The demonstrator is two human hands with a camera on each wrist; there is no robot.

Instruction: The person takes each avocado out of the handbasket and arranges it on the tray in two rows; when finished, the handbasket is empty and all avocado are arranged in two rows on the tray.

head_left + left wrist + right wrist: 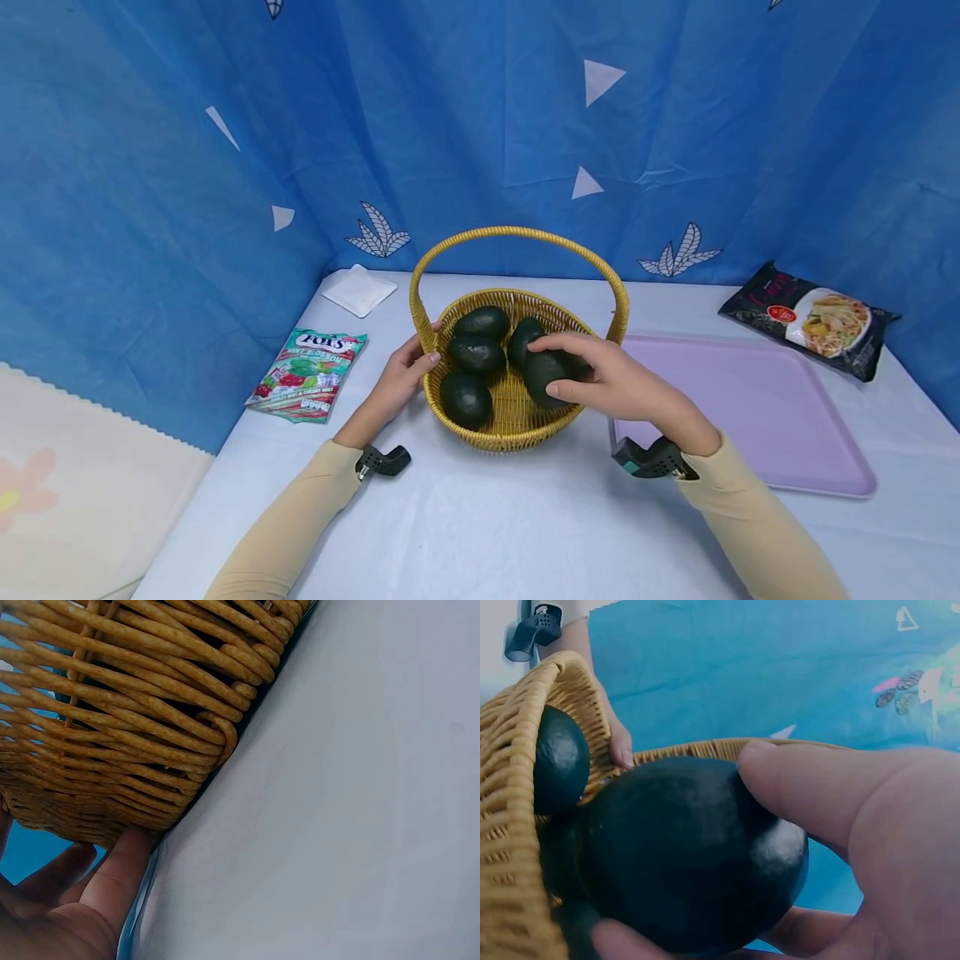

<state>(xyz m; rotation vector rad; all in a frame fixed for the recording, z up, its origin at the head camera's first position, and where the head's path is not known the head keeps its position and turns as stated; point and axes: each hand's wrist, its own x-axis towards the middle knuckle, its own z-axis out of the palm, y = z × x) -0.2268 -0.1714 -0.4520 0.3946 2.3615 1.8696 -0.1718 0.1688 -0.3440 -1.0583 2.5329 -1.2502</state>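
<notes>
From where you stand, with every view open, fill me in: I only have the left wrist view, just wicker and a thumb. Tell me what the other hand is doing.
Observer: The right hand grips a dark avocado inside the basket, thumb and fingers curled round it.
Operator: Say how many avocados are in there.
Observer: Five show in the head view, counting the held one; one lies at the near left.
Operator: Report where my left hand sits on the basket.
Observer: The left hand holds the basket's left rim, beside the base of the handle.
Operator: Name what lies to the right.
Observer: A lilac tray, right next to the basket.
</notes>
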